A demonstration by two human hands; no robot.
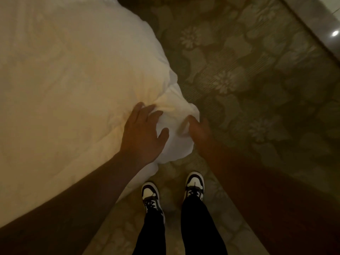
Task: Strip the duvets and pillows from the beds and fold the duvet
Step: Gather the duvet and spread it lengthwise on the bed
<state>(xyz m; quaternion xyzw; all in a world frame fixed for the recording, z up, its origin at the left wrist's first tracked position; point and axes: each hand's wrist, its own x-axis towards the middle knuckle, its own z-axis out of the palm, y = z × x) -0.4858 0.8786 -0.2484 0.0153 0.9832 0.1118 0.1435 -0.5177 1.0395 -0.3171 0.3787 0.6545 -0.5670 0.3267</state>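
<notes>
white cotton bunches under the left hand (142, 130), whose spread fingers press and gather the corner of the duvet (73, 80) where it spills off the bed's edge. the right hand (197, 129) reaches in from the other side, blurred, touching the same overhanging fold; whether it has closed on the cloth cannot be told. both hands meet at the corner, likely to take hold there and draw the cover off the mattress, so stripping looks barely begun. the duvet covers the bed across the left of the view, creased and lit warm yellow. the person stands close beside it in black-and-white shoes (152, 196) on a dim, flower-patterned carpet (248, 80); a pale tiled strip (323, 21) crosses the far right corner.
</notes>
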